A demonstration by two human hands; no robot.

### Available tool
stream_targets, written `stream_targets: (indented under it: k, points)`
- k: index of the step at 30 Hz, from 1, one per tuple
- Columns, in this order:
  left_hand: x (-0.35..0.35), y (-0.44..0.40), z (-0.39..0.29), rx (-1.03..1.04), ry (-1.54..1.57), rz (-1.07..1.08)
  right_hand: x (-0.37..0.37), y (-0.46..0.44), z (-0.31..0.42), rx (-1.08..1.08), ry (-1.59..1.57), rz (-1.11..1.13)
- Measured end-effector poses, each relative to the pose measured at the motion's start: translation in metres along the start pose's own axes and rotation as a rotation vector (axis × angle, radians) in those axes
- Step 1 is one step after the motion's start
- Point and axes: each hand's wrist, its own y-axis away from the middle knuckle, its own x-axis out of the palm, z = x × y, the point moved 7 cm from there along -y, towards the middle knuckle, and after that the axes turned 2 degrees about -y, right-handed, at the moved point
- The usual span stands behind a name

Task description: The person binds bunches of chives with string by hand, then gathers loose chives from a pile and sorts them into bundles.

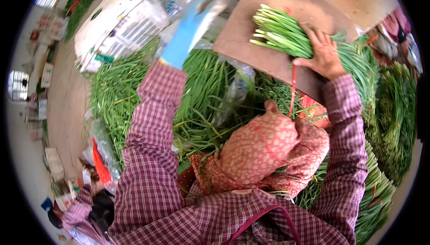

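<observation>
My left hand (197, 19), in a blue and white glove, reaches out above plastic bags and a heap of loose green stalks (201, 83). Motion smears its fingers. My bare right hand (324, 52) lies on a bundle of green stalks with pale ends (282, 32), fingers spread over it and thumb stretched out. The bundle rests on a brown board (237, 34), its pale ends pointing up and left. A red strip (293, 88) hangs over the board's near edge, just below my right thumb.
A white sack (121, 25) stands at the upper left. Tied green bundles (394, 119) are stacked at the right. Red strands (101, 162) lie at the lower left, near a co-worker (80, 211). My knees in patterned cloth (260, 151) are below the board.
</observation>
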Motion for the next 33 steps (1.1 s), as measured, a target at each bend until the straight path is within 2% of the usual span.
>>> stream_targets:
  k: [3, 4, 5, 6, 8, 11, 13, 15, 16, 18, 19, 21, 22, 23, 25, 26, 28, 29, 31, 32, 33]
  points:
    - [-0.074, 0.097, 0.050, -0.441, 0.133, -0.139, -0.025, -0.004, 0.019, -0.079, -0.049, -0.053]
    - [-0.085, 0.131, 0.052, -0.555, 0.074, -0.184, -0.043, -0.007, 0.043, -0.152, -0.034, -0.156]
    - [-0.092, 0.167, 0.054, -0.670, 0.017, -0.228, -0.052, -0.011, 0.065, -0.160, -0.036, -0.153]
    - [-0.089, 0.204, 0.073, -0.712, 0.012, -0.207, -0.061, -0.013, 0.092, -0.248, -0.292, -0.134]
    - [-0.074, 0.268, 0.100, -0.741, -0.043, -0.168, -0.059, -0.025, 0.144, -0.344, -0.546, -0.105]
    - [-0.040, 0.316, 0.115, -0.703, -0.140, -0.140, 0.046, -0.024, 0.229, -0.462, -0.577, 0.723]
    - [-0.034, 0.314, 0.119, -0.601, -0.241, -0.213, 0.106, -0.016, 0.257, -0.432, -0.327, 0.970]
    - [-0.035, 0.297, 0.118, -0.587, -0.229, -0.311, 0.140, -0.014, 0.268, -0.250, -0.192, 1.124]
    - [-0.035, 0.284, 0.118, -0.581, -0.217, -0.310, 0.155, -0.015, 0.267, -0.239, -0.183, 1.125]
    - [-0.037, 0.252, 0.121, -0.499, -0.237, -0.282, 0.174, -0.033, 0.264, 0.009, -0.617, 0.929]
    - [-0.036, 0.239, 0.134, -0.491, -0.228, -0.281, 0.179, -0.037, 0.266, 0.018, -0.609, 0.925]
    - [-0.030, 0.212, 0.156, -0.452, -0.377, -0.231, 0.188, -0.046, 0.261, 0.536, -1.253, 0.790]
    - [-0.029, 0.200, 0.165, -0.447, -0.368, -0.233, 0.193, -0.050, 0.261, 0.682, -1.387, 0.778]
    - [-0.025, 0.188, 0.174, -0.450, -0.443, -0.193, 0.196, -0.055, 0.262, 0.684, -1.381, 0.772]
    - [-0.023, 0.171, 0.190, -0.453, -0.509, -0.149, 0.217, -0.065, 0.264, 0.795, -1.785, 0.595]
    - [-0.020, 0.162, 0.195, -0.416, -0.577, -0.099, 0.232, -0.068, 0.262, 0.941, -1.900, 0.517]
    - [-0.018, 0.143, 0.199, -0.330, -0.673, -0.067, 0.247, -0.074, 0.257, 1.003, -2.007, 0.490]
    - [-0.018, 0.134, 0.214, -0.472, -0.753, 0.065, 0.255, -0.075, 0.256, 1.067, -2.119, 0.465]
    - [-0.026, 0.100, 0.213, -0.705, -0.724, 0.321, 0.253, -0.083, 0.251, 1.011, -2.150, 0.471]
    - [-0.020, 0.082, 0.264, -0.646, -0.147, 0.099, 0.235, -0.089, 0.245, 0.944, -2.009, 0.381]
    - [-0.022, 0.072, 0.286, -0.587, 0.076, 0.008, 0.216, -0.096, 0.240, 0.877, -1.868, 0.296]
